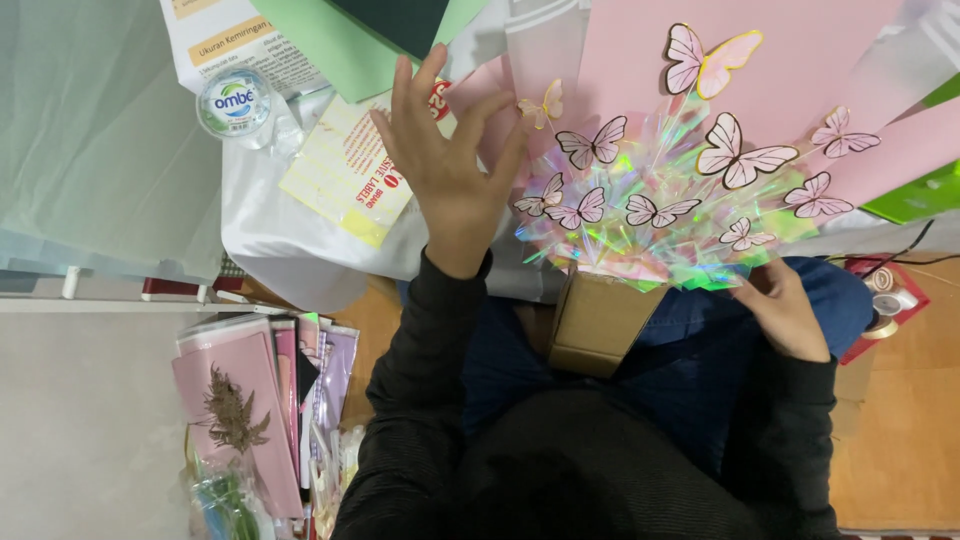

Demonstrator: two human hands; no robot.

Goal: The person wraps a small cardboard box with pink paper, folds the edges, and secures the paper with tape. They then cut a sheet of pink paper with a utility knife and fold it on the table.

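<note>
Shiny wrap (650, 230) full of paper butterflies (745, 155) needs gentle touches: left hand (450, 160) is open with fingers spread, right hand (785, 310) grips its edge.

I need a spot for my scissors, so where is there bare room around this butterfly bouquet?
Bare wooden floor lies by the right hand, below the tape rolls on the red tray. The pale grey surface left of the pink card packets is open too. Around the left hand, paper sheets, the yellow label sheet and the iridescent butterfly bouquet crowd everything.
</note>
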